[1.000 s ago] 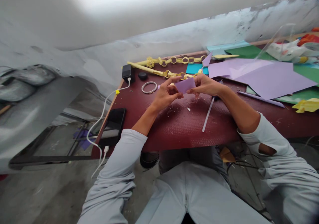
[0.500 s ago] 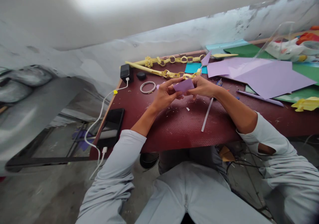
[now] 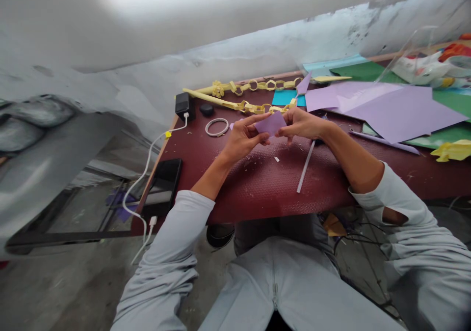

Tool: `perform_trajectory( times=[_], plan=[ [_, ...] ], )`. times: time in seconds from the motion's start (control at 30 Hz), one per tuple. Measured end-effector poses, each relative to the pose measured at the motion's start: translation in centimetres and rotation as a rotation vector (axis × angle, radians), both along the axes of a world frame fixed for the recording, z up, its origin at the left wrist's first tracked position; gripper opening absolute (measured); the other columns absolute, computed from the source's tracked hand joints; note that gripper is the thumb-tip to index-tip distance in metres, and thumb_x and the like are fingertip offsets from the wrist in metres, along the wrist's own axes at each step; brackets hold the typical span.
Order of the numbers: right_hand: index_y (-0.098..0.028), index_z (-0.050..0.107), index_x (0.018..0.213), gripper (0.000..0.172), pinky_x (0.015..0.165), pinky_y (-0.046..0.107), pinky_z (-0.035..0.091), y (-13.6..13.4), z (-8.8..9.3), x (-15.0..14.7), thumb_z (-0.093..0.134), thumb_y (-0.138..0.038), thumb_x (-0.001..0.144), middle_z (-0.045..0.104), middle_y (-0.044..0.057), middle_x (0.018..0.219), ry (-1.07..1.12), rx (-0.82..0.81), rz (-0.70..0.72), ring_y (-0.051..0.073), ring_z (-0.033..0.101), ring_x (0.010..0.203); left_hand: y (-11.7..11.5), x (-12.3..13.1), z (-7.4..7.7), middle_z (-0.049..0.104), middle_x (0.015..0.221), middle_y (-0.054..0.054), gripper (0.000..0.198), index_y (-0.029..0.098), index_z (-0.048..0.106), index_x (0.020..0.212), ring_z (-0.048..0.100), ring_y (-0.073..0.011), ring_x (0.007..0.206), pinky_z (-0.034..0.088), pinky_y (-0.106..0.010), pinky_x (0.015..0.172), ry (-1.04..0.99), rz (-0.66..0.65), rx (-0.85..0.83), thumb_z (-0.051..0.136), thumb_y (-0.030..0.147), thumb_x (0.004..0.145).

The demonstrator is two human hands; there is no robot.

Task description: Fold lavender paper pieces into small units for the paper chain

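Observation:
A small piece of purple paper [image 3: 271, 124] is held above the dark red table [image 3: 257, 193] between both hands. My left hand [image 3: 244, 138] pinches its left side, thumb in front and fingers behind. At its right edge my right hand [image 3: 300, 124] grips it between thumb and fingers. Just beyond the hands lies a yellow paper chain [image 3: 252, 108], with a second row [image 3: 270, 84] of links and a yellow paper flower [image 3: 218, 89] behind. A translucent glue stick [image 3: 305, 166] lies below my right hand, its upper end partly hidden by the wrist.
Large purple sheets [image 3: 401, 110] and green sheets [image 3: 371, 73] spread across the right side. A rolled purple paper [image 3: 384, 142] lies before them. At left are a white ring [image 3: 217, 127], a black adapter [image 3: 183, 106], a phone [image 3: 164, 183] and a white cable [image 3: 149, 161].
The purple paper has tilted, and its corner now points up more. My right hand has shifted slightly at its edge, while my left hand keeps hold. The view has moved a little.

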State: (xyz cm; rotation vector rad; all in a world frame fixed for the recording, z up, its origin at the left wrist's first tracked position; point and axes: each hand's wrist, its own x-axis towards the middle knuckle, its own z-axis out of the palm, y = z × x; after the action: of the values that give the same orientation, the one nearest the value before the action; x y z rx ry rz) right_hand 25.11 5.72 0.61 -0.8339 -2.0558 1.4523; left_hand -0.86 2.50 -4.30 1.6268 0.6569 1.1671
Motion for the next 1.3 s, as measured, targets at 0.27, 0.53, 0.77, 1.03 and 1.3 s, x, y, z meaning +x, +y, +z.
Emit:
perform_trajectory(
  times=[0.27,0.53,0.77,1.03,1.3],
  plan=[
    [-0.019,0.074,0.075,0.034,0.053,0.023,0.067,0.4,0.7,0.9,0.100,-0.040,0.079,0.063,-0.002,0.068,0.019,-0.002,-0.082,0.011,0.058,0.061,0.2,-0.4,0.2,0.085,0.100,-0.006,0.082,0.024,0.072,0.152,0.083,-0.0194,0.079,0.070,-0.034,0.078,-0.003,-0.011,-0.001,0.106,0.045,0.081],
    [-0.018,0.082,0.087,0.018,0.055,0.025,0.066,-0.3,-0.5,-0.5,0.091,-0.032,0.081,0.076,0.003,0.082,0.010,0.001,-0.063,0.012,0.063,0.062,0.2,0.1,-0.1,0.083,0.101,-0.006,0.084,0.027,0.070,0.155,0.082,-0.0219,0.083,0.071,-0.038,0.080,0.006,-0.025,0.059,0.105,0.051,0.083],
    [-0.019,0.081,0.085,0.012,0.053,0.026,0.064,-0.3,-1.0,-1.0,0.088,-0.027,0.080,0.075,0.003,0.080,0.056,0.025,-0.107,0.014,0.064,0.062,0.0,0.0,0.1,0.082,0.096,-0.005,0.080,0.028,0.071,0.156,0.083,-0.0238,0.083,0.072,-0.041,0.081,0.038,0.008,0.084,0.103,0.052,0.085],
    [-0.018,0.081,0.099,0.024,0.055,0.026,0.065,-0.4,-1.4,-1.2,0.090,-0.030,0.080,0.080,0.005,0.090,0.069,0.029,-0.091,0.017,0.070,0.072,-0.2,0.2,0.1,0.082,0.098,-0.005,0.082,0.026,0.069,0.159,0.084,-0.0235,0.082,0.072,-0.038,0.077,0.019,0.015,0.072,0.103,0.046,0.086],
    [-0.019,0.083,0.096,0.019,0.055,0.026,0.066,-0.4,-1.2,-1.2,0.090,-0.030,0.082,0.079,0.004,0.089,0.066,0.049,-0.067,0.017,0.069,0.074,-0.1,0.1,0.0,0.082,0.090,-0.004,0.060,0.021,0.076,0.148,0.084,-0.0197,0.075,0.073,-0.034,0.073,0.064,0.115,0.068,0.088,0.056,0.100]
  ],
)
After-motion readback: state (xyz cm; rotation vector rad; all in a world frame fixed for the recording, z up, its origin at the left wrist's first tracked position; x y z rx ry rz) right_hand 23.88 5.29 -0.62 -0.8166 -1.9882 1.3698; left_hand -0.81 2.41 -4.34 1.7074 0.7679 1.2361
